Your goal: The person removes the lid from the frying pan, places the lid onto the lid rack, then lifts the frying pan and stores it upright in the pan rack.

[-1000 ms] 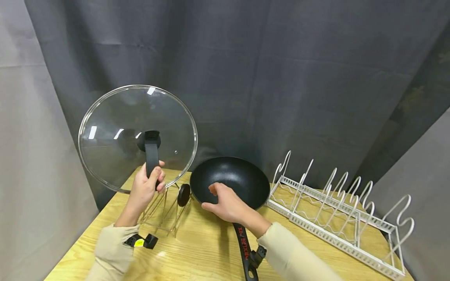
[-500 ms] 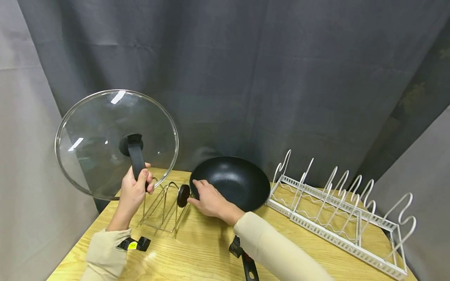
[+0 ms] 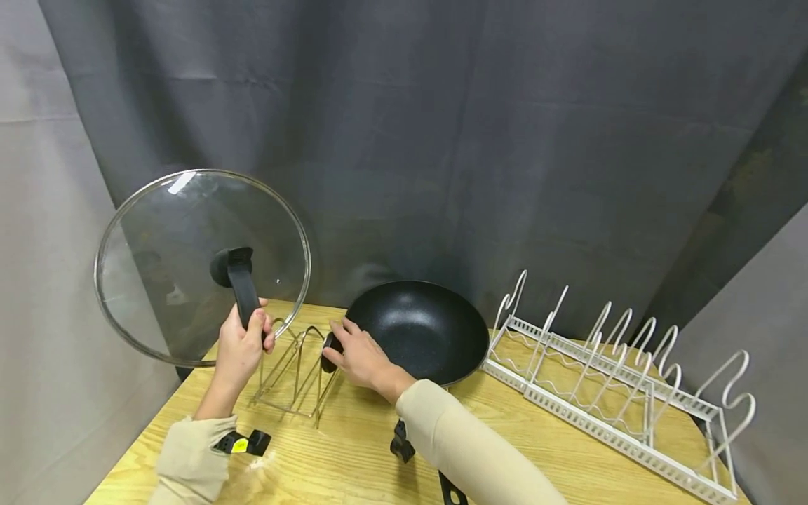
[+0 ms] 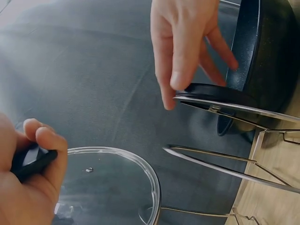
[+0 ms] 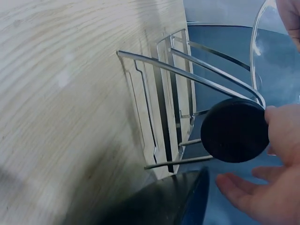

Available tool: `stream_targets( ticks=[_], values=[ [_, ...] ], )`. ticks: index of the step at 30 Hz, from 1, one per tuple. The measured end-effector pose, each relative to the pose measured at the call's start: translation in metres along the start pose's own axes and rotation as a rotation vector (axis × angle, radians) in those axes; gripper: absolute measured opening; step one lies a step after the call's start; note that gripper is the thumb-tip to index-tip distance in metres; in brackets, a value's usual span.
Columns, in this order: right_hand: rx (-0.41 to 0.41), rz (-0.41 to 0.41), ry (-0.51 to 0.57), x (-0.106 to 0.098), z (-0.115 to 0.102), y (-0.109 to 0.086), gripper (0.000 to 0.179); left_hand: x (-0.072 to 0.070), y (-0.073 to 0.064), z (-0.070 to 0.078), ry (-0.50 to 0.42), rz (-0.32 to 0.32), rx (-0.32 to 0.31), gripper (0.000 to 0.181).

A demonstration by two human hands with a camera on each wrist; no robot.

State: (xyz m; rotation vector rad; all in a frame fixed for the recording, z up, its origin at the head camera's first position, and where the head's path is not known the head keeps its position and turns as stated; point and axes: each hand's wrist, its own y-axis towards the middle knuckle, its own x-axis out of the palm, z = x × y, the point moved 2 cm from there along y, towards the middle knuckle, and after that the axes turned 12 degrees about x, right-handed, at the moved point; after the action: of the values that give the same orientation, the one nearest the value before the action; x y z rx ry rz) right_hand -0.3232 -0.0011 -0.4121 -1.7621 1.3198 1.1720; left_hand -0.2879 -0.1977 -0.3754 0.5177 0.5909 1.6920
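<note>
My left hand [image 3: 240, 351] grips the black upright handle [image 3: 243, 287] of a large glass pan lid [image 3: 170, 231], raised and tilted above the table's left side. Fingers and thumb of my right hand [image 3: 362, 354] are spread about the rim of a round black disc [image 5: 234, 131]. The thumb lies right at the disc's edge, while other fingers stand apart from it in the right wrist view. This disc sits at the end loop of a small wire rack [image 5: 178, 70]. A black frying pan [image 3: 429, 330] lies just right of the right hand, its handle partly covered by the sleeve.
On the right stands a long white wire rack [image 3: 587, 421] with several upright loops, close beside the pan. A dark curtain [image 3: 404, 154] hangs behind the wooden table [image 3: 353, 463]. The raised lid overlaps the small wire rack in the head view.
My right hand has moved left from over the pan to the black disc. My left hand has carried the lid left and slightly down, tilting it.
</note>
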Motion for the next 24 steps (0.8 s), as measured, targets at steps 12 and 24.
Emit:
stream_targets(
  ticks=[12, 24],
  values=[
    [-0.04, 0.072, 0.011, 0.006, -0.007, 0.002, 0.058, 0.0, -0.01, -0.004, 0.12, -0.059, -0.036, 0.018],
    [-0.077, 0.079, 0.083, 0.003, -0.001, 0.01, 0.059, 0.006, -0.02, 0.015, 0.164, -0.122, -0.087, 0.015]
  ],
)
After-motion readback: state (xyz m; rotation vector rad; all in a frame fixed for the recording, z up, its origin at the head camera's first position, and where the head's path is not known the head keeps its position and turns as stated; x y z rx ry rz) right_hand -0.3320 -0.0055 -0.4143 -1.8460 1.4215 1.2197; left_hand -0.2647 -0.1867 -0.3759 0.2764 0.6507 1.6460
